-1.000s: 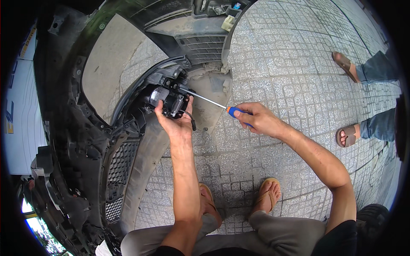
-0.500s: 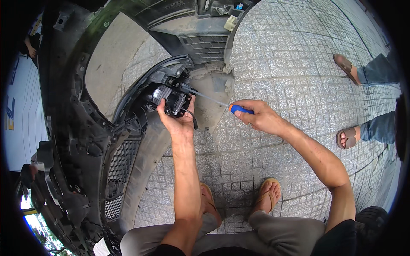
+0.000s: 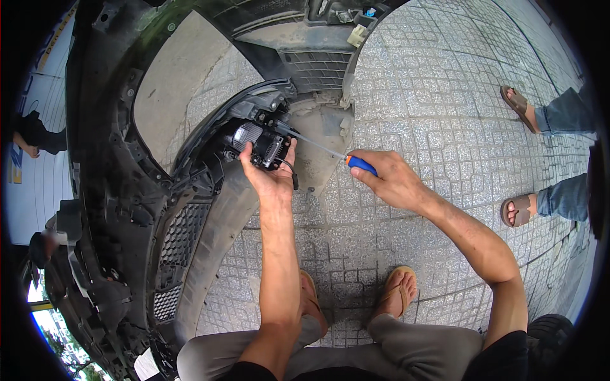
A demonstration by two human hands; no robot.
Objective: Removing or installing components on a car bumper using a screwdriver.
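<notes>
My left hand (image 3: 272,178) cups a black and silver headlight projector lamp (image 3: 259,141) from below, thumb on one side and fingers on the other. The lamp has a finned metal back and a short black cable hanging by my fingers. It sits against the curved black headlight housing (image 3: 238,105) of the bumper. In my right hand (image 3: 394,181) is a long screwdriver (image 3: 363,164) with a blue and orange handle. Its thin shaft slants left to the upper side of the lamp, where the tip is hard to make out.
A large black car bumper (image 3: 136,209) with a honeycomb grille (image 3: 184,232) stretches along the left. On the right stand a person's sandalled feet (image 3: 521,209) on the grey paving (image 3: 419,95). A tire (image 3: 551,333) shows at the lower right. Another person's hand (image 3: 28,147) is at the far left.
The whole view has shifted slightly. My right hand's grip has turned further over the screwdriver handle. My left hand stays under the lamp. The person at the far left shows more.
</notes>
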